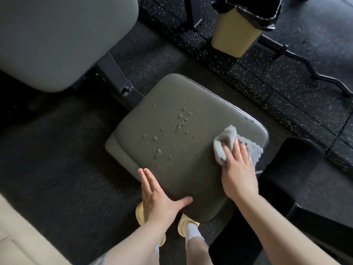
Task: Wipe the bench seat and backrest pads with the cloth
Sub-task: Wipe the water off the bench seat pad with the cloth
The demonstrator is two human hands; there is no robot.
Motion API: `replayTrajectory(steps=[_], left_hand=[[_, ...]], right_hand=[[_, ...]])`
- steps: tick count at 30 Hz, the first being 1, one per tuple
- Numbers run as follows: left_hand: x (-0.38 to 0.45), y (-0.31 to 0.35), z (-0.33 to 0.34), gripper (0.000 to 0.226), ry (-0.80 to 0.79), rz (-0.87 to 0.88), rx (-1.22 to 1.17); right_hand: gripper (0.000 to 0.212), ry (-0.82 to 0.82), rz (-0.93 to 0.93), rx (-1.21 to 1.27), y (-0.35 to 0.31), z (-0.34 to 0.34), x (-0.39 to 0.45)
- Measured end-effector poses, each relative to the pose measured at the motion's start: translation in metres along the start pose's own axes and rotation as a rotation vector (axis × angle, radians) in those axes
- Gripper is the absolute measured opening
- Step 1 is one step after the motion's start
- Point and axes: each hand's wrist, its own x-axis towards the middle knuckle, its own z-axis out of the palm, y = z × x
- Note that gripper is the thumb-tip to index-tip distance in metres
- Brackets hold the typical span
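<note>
The right hand [238, 169] lay palm-down, fingers straight, pressing the grey cloth [227, 142] onto the droplet-spotted seat pad [181, 119] near its right edge; the left hand [158, 196], fingers flat, thumb spread, rested on the pad's near-left corner

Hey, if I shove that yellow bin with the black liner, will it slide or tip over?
The bin looks like thin plastic, so probably light and easy to slide. It is tall and narrows toward its base, so a high push may tip it. Its liner hangs loose over the rim and would likely shift if grabbed.
</note>
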Motion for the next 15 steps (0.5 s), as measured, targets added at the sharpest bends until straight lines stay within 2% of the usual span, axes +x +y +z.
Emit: replayTrajectory(steps=[2, 3, 6, 9, 12, 15], left_hand=[[0.004, -0.001, 0.0, 0.155, 0.014, 0.015, 0.069], [0.005, -0.001, -0.001, 0.156, 0.023, 0.029, 0.087], [0.007, -0.004, -0.001, 0.156, 0.023, 0.062, 0.104], [0.009, -0.009, -0.006, 0.155, 0.016, 0.078, 0.141], [0.016, -0.014, -0.012, 0.154, 0.014, 0.106, 0.215], [0.018, -0.015, -0.012, 0.154, 0.0, 0.12, 0.254]], right_hand=[[0.066, -0.004, 0.07, 0.028, -0.03, -0.001, 0.025], [0.065, -0.014, 0.035, 0.028, -0.044, 0.002, 0.028], [0.063, -0.088, -0.26, -0.023, -0.054, 0.019, -0.008], [0.061, -0.142, -0.378, -0.055, -0.014, 0.018, -0.046], [0.059, -0.075, -0.309, -0.078, 0.011, 0.007, -0.023], [0.062, 0.007, -0.062, 0.008, -0.023, 0.008, 0.014]])
